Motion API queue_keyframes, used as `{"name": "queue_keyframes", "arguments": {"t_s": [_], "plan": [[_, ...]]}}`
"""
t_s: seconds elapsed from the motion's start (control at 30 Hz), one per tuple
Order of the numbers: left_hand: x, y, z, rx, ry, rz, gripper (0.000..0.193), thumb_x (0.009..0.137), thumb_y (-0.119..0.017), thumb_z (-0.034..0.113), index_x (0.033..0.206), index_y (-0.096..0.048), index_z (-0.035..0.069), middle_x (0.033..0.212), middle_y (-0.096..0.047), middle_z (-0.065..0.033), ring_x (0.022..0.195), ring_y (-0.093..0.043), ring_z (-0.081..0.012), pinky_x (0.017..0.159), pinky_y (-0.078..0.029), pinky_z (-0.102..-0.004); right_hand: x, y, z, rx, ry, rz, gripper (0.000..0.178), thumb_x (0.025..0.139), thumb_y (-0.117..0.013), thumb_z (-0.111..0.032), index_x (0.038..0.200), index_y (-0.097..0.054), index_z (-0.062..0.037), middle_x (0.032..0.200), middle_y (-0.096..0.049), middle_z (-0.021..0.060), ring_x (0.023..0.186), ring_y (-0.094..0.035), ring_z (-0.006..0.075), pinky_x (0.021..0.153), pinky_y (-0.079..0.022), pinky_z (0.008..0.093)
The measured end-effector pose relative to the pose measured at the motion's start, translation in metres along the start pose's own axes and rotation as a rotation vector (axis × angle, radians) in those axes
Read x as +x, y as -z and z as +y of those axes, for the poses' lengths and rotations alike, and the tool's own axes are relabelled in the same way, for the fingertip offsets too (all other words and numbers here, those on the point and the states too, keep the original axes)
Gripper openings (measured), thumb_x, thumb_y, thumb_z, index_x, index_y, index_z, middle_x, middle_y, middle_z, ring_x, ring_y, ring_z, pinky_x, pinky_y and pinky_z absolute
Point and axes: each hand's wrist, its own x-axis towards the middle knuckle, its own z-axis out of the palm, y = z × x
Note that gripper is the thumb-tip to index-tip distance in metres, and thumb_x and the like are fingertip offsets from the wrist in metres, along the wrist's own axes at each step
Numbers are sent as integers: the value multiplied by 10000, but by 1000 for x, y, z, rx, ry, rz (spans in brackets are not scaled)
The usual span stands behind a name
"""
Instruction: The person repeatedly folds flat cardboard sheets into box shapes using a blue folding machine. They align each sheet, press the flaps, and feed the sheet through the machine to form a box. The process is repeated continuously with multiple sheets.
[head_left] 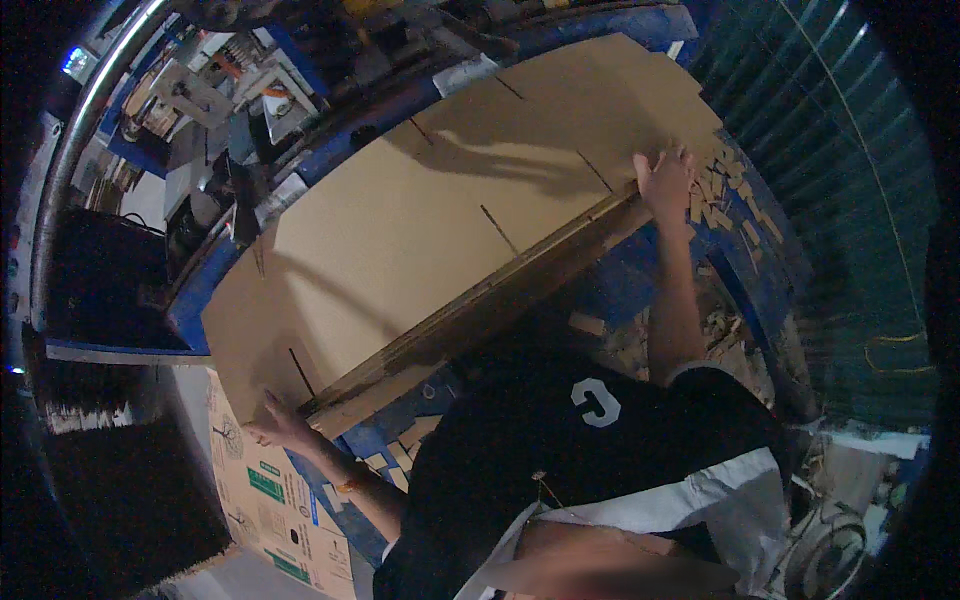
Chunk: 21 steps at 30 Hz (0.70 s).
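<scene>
A stack of long brown cardboard sheets [400, 230] lies tilted across the machine table in front of me. Short dark slots run in from its near and far edges. My left hand [285, 428] grips the near left corner, its thumb on top and the other fingers partly hidden at the edge. At the right end, my right hand [667, 185] holds the near corner, thumb and fingers spread over the edge. Shadows of my arms fall across the top sheet.
Small cardboard offcuts [725, 195] litter the blue table [770, 215] at the right. A printed carton [270, 480] stands at the lower left. Machine parts [190, 95] fill the far left, with a metal bar [85, 95] beside them. A corrugated green wall [840, 160] rises at the right.
</scene>
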Motion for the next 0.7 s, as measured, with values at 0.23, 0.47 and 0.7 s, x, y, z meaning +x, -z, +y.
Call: {"name": "queue_keyframes", "arguments": {"t_s": [0.23,0.47,0.7], "plan": [[6,41,86,-227,135,-77,903,817,-618,472,1429,-209,-52,1445,-265,-283,1324,-322,-363,1065,-308,-424,31,-26,-12,770,-67,37,548,767,-667,-257,1235,-526,-10,1250,-529,208,1251,-409,361,1036,-321,487],[50,68,110,-246,-210,178,684,864,-603,267,1384,-295,-53,1451,-266,-257,1345,-288,-327,1072,-297,-427,74,-34,6,846,-20,687,589,753,-675,-116,1286,-456,5,1195,-563,209,1067,-558,317,906,-437,423],[35,34,89,-1284,465,-164,303,892,-540,81,1175,-513,-23,1208,-540,-176,1082,-539,-249,962,-426,-394,86,39,-28,1551,-100,242,416,865,-545,5,1273,-463,13,1222,-543,98,1062,-542,212,909,-437,336]]}}
